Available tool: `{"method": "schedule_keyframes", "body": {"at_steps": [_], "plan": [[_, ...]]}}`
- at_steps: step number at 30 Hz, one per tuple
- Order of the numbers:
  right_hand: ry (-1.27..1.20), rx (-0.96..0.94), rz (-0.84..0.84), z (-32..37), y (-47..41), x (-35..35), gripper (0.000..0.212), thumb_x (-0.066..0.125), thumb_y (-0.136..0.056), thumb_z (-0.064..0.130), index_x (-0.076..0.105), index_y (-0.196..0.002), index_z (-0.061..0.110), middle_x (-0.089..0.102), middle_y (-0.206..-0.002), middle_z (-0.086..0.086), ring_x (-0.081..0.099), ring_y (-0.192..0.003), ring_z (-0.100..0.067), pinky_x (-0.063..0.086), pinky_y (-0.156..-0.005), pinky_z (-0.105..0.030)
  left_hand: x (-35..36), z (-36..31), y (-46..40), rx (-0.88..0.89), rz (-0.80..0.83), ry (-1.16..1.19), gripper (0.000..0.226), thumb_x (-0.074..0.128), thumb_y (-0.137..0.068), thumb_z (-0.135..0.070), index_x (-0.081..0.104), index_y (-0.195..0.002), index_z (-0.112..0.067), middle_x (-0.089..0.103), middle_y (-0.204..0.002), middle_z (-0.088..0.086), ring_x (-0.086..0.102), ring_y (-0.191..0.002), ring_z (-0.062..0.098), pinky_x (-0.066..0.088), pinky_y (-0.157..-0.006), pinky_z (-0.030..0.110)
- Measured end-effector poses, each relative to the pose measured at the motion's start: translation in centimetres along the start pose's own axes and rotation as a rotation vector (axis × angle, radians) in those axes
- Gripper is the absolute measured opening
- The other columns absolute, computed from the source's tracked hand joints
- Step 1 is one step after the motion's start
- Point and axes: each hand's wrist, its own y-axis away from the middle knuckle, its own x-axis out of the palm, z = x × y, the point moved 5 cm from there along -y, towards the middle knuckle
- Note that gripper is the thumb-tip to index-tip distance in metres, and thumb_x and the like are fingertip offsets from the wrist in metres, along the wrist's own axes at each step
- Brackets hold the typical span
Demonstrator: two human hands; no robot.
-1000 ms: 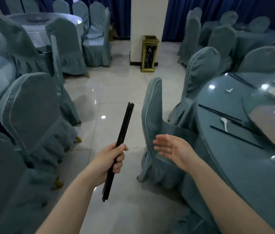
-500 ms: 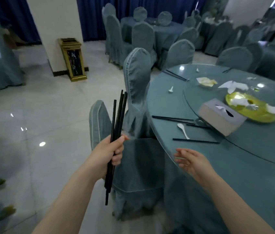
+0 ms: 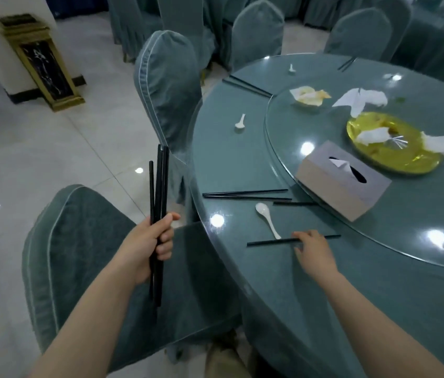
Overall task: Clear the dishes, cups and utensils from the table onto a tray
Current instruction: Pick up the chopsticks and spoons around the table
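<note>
My left hand (image 3: 147,241) grips a bundle of black chopsticks (image 3: 158,186), held upright over a chair beside the round table (image 3: 231,165). My right hand (image 3: 314,252) is down on the table, thumb and fingers pinching a single black chopstick (image 3: 267,243) that lies flat. Just beyond it lie a white spoon (image 3: 266,215), a pair of chopsticks (image 3: 242,194) and one more chopstick (image 3: 294,203). Farther off are a second white spoon (image 3: 240,123), another chopstick pair (image 3: 248,85) and a yellow plate (image 3: 392,156) with crumpled napkins. No tray is in view.
A grey tissue box (image 3: 343,181) stands on the glass turntable (image 3: 433,230), with used napkins (image 3: 360,100) behind it. Covered chairs (image 3: 84,241) (image 3: 166,85) press against the table's left edge. A gold bin (image 3: 43,64) stands by a pillar on the tiled floor.
My view has swung right onto the table. My right hand has gone from hanging open in the air to the single chopstick on the table. My left hand keeps the bundle.
</note>
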Motion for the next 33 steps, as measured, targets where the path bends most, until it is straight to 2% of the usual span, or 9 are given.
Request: {"method": "schedule_keyframes", "body": {"at_steps": [6, 9, 14, 17, 19, 21, 25, 29, 33], "plan": [[0.28, -0.258, 0.003, -0.1, -4.5, 0.5, 0.01, 0.055, -0.091, 0.011, 0.065, -0.096, 0.012, 0.06, -0.097, -0.005, 0.055, -0.097, -0.029, 0.039, -0.07, -0.034, 1.6, -0.8, -5.4, -0.042, -0.083, -0.006, 0.014, 0.045, -0.099, -0.021, 0.055, -0.098, -0.012, 0.036, -0.051, -0.007, 0.03, -0.037, 0.005, 0.027, -0.033, 0.017], [0.226, -0.375, 0.076, 0.2, -6.0, 0.4, 0.011, 0.05, -0.096, 0.018, 0.06, -0.101, 0.017, 0.058, -0.1, 0.001, 0.053, -0.096, -0.023, 0.032, -0.072, -0.031, 2.1, -0.9, -7.1, -0.056, -0.102, 0.008, 0.015, 0.045, -0.099, -0.021, 0.056, -0.097, -0.012, 0.036, -0.051, -0.007, 0.03, -0.036, 0.005, 0.026, -0.033, 0.017], [-0.098, -0.354, 0.023, 1.2, -8.7, -1.7, 0.011, 0.05, -0.089, 0.004, 0.053, -0.098, 0.009, 0.051, -0.09, -0.002, 0.045, -0.082, -0.021, 0.03, -0.069, -0.03, 2.3, -1.2, -8.7, -0.068, -0.135, 0.035, 0.015, 0.044, -0.099, -0.021, 0.055, -0.098, -0.011, 0.035, -0.05, -0.007, 0.029, -0.036, 0.005, 0.026, -0.033, 0.017], [-0.037, -0.399, 0.156, 2.0, -10.2, -1.5, 0.01, 0.05, -0.083, 0.009, 0.048, -0.089, 0.017, 0.044, -0.083, 0.004, 0.044, -0.077, -0.019, 0.026, -0.063, -0.029, 2.5, -1.0, -9.2, -0.07, -0.163, 0.048, 0.015, 0.044, -0.1, -0.02, 0.055, -0.098, -0.011, 0.035, -0.051, -0.007, 0.029, -0.036, 0.005, 0.026, -0.032, 0.016], [0.054, -0.447, 0.249, 2.3, -10.6, -0.9, 0.004, 0.049, -0.082, 0.014, 0.049, -0.085, 0.017, 0.048, -0.085, 0.002, 0.051, -0.08, -0.023, 0.034, -0.063, -0.032, 2.6, -0.9, -9.5, -0.073, -0.173, 0.055, 0.015, 0.043, -0.1, -0.02, 0.055, -0.098, -0.011, 0.035, -0.05, -0.007, 0.028, -0.036, 0.005, 0.025, -0.032, 0.016], [0.084, -0.469, 0.281, 2.3, -10.7, -0.5, 0.009, 0.05, -0.081, 0.016, 0.055, -0.088, 0.015, 0.053, -0.089, 0.0, 0.054, -0.084, -0.024, 0.044, -0.069, -0.035, 2.8, -0.8, -9.7, -0.082, -0.172, 0.053, 0.015, 0.043, -0.1, -0.02, 0.055, -0.098, -0.012, 0.035, -0.05, -0.007, 0.028, -0.036, 0.005, 0.025, -0.032, 0.016], [0.118, -0.467, 0.269, 1.4, -10.6, -0.6, 0.02, 0.048, -0.08, 0.019, 0.064, -0.092, 0.016, 0.049, -0.088, 0.003, 0.057, -0.085, -0.024, 0.046, -0.068, -0.036, 3.1, -0.7, -9.6, -0.079, -0.178, 0.056, 0.014, 0.044, -0.099, -0.02, 0.055, -0.098, -0.012, 0.035, -0.051, -0.007, 0.028, -0.036, 0.005, 0.025, -0.032, 0.016], [0.051, -0.46, 0.442, 1.1, -10.1, -0.6, 0.047, 0.051, -0.078, 0.017, 0.064, -0.12, 0.034, 0.064, -0.099, 0.004, 0.06, -0.093, -0.018, 0.047, -0.078, -0.026, 3.9, -0.8, -9.4, -0.064, -0.185, 0.06, 0.013, 0.044, -0.099, -0.019, 0.055, -0.098, -0.011, 0.034, -0.051, -0.006, 0.028, -0.036, 0.004, 0.024, -0.032, 0.016], [-0.08, -0.332, 0.194, 0.3, -10.5, -1.3, 0.038, 0.054, -0.085, 0.012, 0.062, -0.12, 0.022, 0.063, -0.106, 0.001, 0.061, -0.097, -0.02, 0.044, -0.082, -0.025, 4.6, -0.7, -9.0, -0.058, -0.176, 0.068, 0.014, 0.044, -0.099, -0.019, 0.055, -0.099, -0.011, 0.034, -0.051, -0.006, 0.028, -0.036, 0.004, 0.025, -0.032, 0.016]]}}
